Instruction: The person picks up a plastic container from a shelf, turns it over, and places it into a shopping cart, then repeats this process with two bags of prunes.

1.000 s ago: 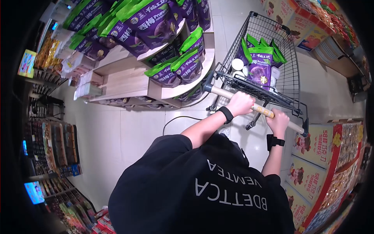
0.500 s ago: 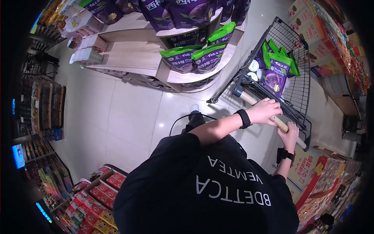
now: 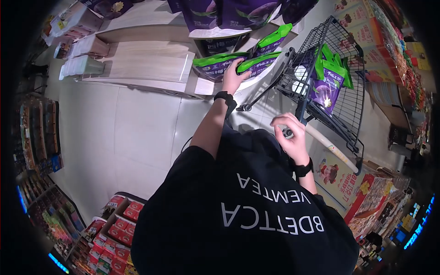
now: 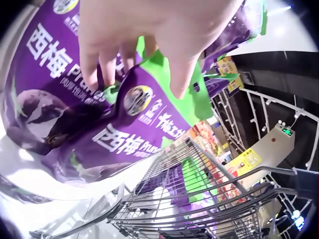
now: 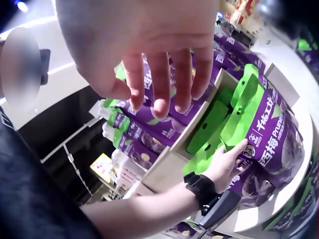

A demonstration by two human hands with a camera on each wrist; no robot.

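Observation:
At the rounded end of the shelf, my left hand (image 3: 233,79) reaches onto a purple bag of prunes (image 3: 262,65) with a green top. In the left wrist view the thumb lies on the near side of that bag (image 4: 134,132) and the fingers dip behind its green top, pinching it. A second prune bag (image 3: 208,68) stands right beside it, with another behind. My right hand (image 3: 293,137) hangs in the air by the left end of the cart handle (image 3: 331,147), fingers loosely bent and holding nothing; the right wrist view shows them apart.
The wire shopping cart (image 3: 361,87) stands to the right, carrying prune bags (image 3: 329,87) and white containers (image 3: 300,75). Larger prune bags (image 3: 247,16) fill the upper shelf. Snack boxes (image 3: 337,176) line the right side; red boxes (image 3: 107,243) stand at lower left.
Both hands have left the cart handle. My left hand has moved left and forward to the prune bag on the shelf; the right has drawn back leftward. The view has turned nearer the shelf.

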